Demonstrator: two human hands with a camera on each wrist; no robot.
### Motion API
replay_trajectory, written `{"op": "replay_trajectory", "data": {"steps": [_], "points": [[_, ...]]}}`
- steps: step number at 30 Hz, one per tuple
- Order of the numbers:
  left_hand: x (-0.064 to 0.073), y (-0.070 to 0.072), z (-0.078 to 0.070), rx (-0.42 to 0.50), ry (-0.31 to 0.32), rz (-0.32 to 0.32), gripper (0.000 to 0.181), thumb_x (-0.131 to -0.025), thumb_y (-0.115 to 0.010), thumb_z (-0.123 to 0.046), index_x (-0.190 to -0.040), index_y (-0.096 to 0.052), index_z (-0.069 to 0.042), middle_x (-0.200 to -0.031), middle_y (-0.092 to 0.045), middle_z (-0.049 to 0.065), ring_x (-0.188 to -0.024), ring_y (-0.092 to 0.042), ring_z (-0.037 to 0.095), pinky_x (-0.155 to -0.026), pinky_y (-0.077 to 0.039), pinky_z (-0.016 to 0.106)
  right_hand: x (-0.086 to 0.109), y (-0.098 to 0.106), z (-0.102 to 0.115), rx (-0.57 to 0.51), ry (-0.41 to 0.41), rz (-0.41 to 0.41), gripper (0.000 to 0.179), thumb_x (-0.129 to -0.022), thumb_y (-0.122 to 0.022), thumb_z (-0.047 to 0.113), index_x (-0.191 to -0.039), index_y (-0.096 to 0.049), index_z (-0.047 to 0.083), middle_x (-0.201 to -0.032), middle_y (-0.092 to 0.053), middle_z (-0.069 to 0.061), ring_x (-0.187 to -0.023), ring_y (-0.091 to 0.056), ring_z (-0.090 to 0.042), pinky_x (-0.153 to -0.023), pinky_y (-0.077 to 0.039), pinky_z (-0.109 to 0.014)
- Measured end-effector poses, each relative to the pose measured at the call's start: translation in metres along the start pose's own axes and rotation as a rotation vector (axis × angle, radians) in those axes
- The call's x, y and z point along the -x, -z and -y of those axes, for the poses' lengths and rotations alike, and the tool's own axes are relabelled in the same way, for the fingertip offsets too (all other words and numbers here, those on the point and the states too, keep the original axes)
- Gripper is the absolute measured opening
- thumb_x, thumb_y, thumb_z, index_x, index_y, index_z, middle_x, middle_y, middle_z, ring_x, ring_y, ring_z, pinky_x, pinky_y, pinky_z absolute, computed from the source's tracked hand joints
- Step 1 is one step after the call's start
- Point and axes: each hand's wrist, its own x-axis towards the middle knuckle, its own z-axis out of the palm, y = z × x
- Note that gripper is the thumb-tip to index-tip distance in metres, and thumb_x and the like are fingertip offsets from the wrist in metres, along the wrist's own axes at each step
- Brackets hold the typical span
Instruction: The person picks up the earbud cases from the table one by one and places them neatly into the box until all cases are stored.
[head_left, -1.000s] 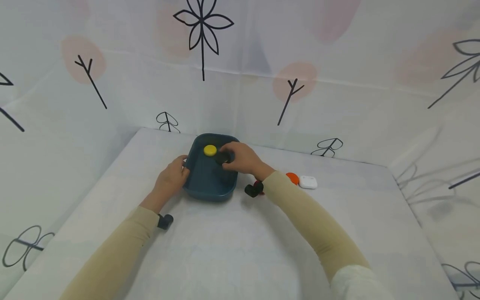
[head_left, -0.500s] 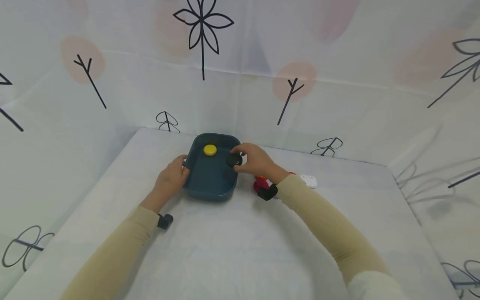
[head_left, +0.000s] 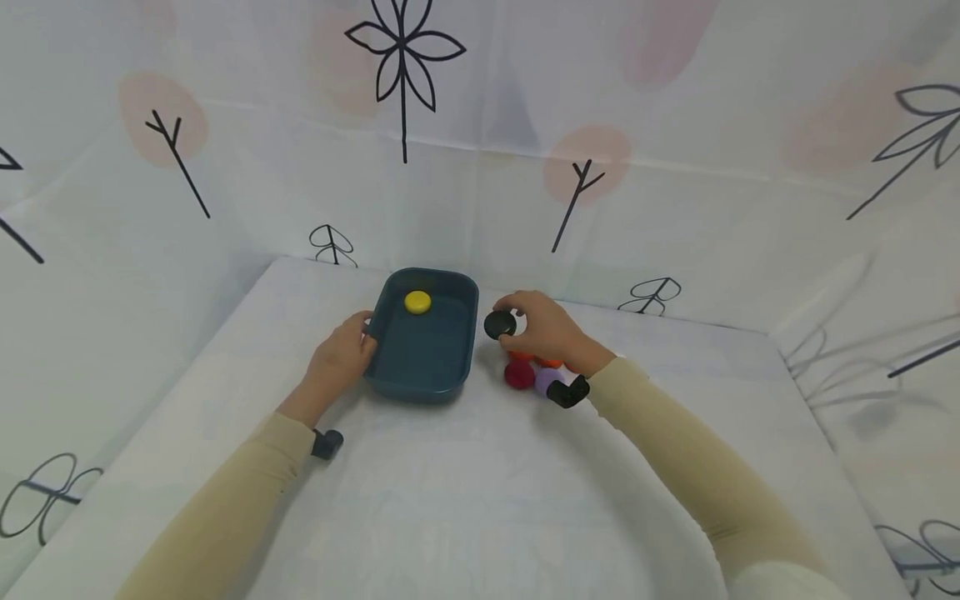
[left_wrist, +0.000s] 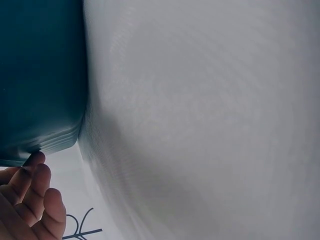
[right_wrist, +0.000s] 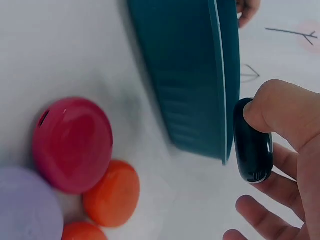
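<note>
In the head view, my right hand (head_left: pixel 546 327) pinches a black rounded case (head_left: pixel 499 325) between thumb and fingers, raised just right of the dark teal tray (head_left: pixel 420 390). The right wrist view shows the black case (right_wrist: pixel 252 142) edge-on near the tray's rim, the thumb on one face. My left hand (head_left: pixel 341 357) holds the tray's left rim; in the left wrist view its curled fingers (left_wrist: pixel 37 195) touch the tray's outer wall (left_wrist: pixel 42 75). Inside the tray, toward its far end, lies a yellow round piece (head_left: pixel 417 302).
Right of the tray, partly under my right hand, lie a crimson rounded piece (head_left: pixel 519 374) with a small slot, a lilac one (head_left: pixel 548 381) and several orange pieces (right_wrist: pixel 111 194). A white cloth covers the table (head_left: pixel 450 500); a patterned cloth (head_left: pixel 480 192) hangs close behind.
My right hand has lifted the black case out of the tray and carried it right, past the rim. The crimson and lilac pieces have come into sight. My left hand stays on the tray.
</note>
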Motion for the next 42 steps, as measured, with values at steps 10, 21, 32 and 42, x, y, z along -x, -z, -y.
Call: {"op": "replay_trajectory", "data": {"steps": [10, 21, 32, 42], "points": [[0.001, -0.001, 0.0, -0.009, -0.009, -0.014, 0.046, -0.087, -0.035, -0.02, -0.131, -0.033, -0.005, -0.117, -0.053, 0.016, -0.101, -0.055, 0.029, -0.08, -0.045, 0.044, 0.028, 0.012, -0.014, 0.008, -0.089, 0.018, 0.046, -0.07, -0.065, 0.031, -0.114, -0.054, 0.02, -0.11, -0.053, 0.004, -0.101, -0.046, -0.02, -0.082, -0.042, -0.036], [0.001, -0.002, 0.001, -0.012, -0.015, -0.015, 0.046, -0.087, -0.034, -0.021, -0.13, -0.034, -0.006, -0.117, -0.053, 0.016, -0.101, -0.054, 0.029, -0.081, -0.045, 0.044, 0.061, 0.017, -0.036, 0.039, -0.111, 0.015, 0.043, -0.07, -0.065, 0.029, -0.111, -0.055, 0.019, -0.106, -0.055, 0.004, -0.099, -0.047, -0.02, -0.081, -0.043, -0.038], [-0.001, -0.002, 0.003, 0.003, -0.014, -0.01, 0.046, -0.087, -0.033, -0.021, -0.131, -0.033, -0.006, -0.118, -0.052, 0.015, -0.102, -0.054, 0.029, -0.081, -0.044, 0.044, 0.085, 0.021, -0.052, 0.124, -0.106, -0.003, 0.045, -0.071, -0.068, 0.03, -0.112, -0.056, 0.016, -0.107, -0.058, -0.002, -0.102, -0.049, -0.026, -0.082, -0.043, -0.043], [0.001, -0.002, 0.003, -0.007, -0.025, -0.022, 0.046, -0.088, -0.034, -0.02, -0.131, -0.033, -0.005, -0.116, -0.053, 0.015, -0.098, -0.054, 0.027, -0.08, -0.045, 0.044, 0.102, 0.017, -0.061, 0.146, -0.191, 0.043, 0.046, -0.07, -0.067, 0.028, -0.113, -0.056, 0.016, -0.106, -0.057, -0.002, -0.1, -0.048, -0.024, -0.081, -0.045, -0.041]]}}
